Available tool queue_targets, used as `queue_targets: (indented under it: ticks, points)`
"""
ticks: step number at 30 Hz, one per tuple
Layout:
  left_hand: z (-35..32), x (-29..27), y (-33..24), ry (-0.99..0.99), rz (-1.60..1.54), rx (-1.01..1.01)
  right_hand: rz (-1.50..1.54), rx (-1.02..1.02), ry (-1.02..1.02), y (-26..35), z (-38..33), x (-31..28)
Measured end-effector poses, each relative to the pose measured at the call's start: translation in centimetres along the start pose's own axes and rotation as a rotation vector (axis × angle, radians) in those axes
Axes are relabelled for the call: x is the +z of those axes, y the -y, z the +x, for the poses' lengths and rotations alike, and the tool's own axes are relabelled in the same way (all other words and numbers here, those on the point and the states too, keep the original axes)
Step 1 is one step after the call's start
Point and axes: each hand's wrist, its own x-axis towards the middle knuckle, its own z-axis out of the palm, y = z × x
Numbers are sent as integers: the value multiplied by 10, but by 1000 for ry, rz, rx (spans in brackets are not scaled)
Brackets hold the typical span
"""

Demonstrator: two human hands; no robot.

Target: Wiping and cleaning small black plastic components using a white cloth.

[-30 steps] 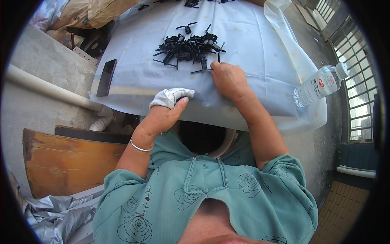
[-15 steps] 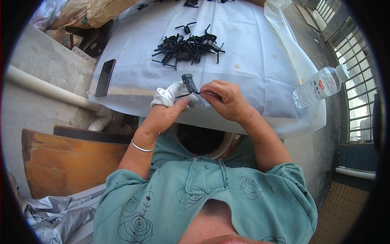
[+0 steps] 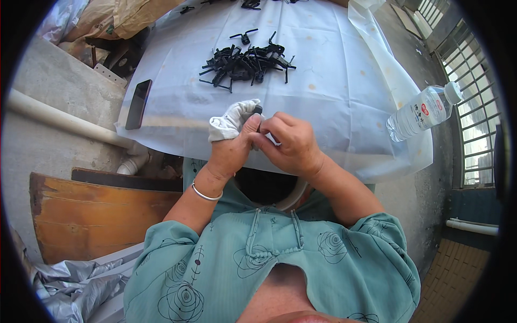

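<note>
Up close, black part: a small black piece (image 3: 258, 111) sits pinched between my two hands, just above the near edge of the table; only its top end shows past my fingers.
Left hand: my left hand (image 3: 232, 151) is curled closed, thumb pressed up against the black piece, with a white cloth (image 3: 230, 120) bunched over its fingers.
Right hand: my right hand (image 3: 291, 144) is closed too, fingertips meeting the left thumb around the same piece.
Wrist: a thin silver bangle (image 3: 204, 193) rings my left wrist.
Pile: a heap of black parts (image 3: 245, 62) lies further up the table, well apart from my hands.
Table cover: a white sheet (image 3: 334, 64) covers the tabletop and hangs over its near edge.
Phone: a dark phone (image 3: 139, 104) rests at the sheet's left edge.
Bottle: a clear plastic water bottle (image 3: 423, 111) lies tilted on the right side of the sheet.
</note>
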Motion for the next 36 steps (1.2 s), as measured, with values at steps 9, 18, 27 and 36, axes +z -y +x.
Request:
queue_targets:
  ticks: [9, 18, 27, 36]
  points:
    - [-3, -5, -5, 138, 49, -25, 430, 486, 195, -18, 5, -13]
    - [-1, 0, 2, -1, 623, 458, 233, 411, 141, -7, 1, 4]
    - [-2, -2, -2, -3, 522, 279, 385, 440, 128, -15, -2, 12]
    - [-2, -3, 5, -8, 668, 464, 409, 515, 213, -16, -2, 10]
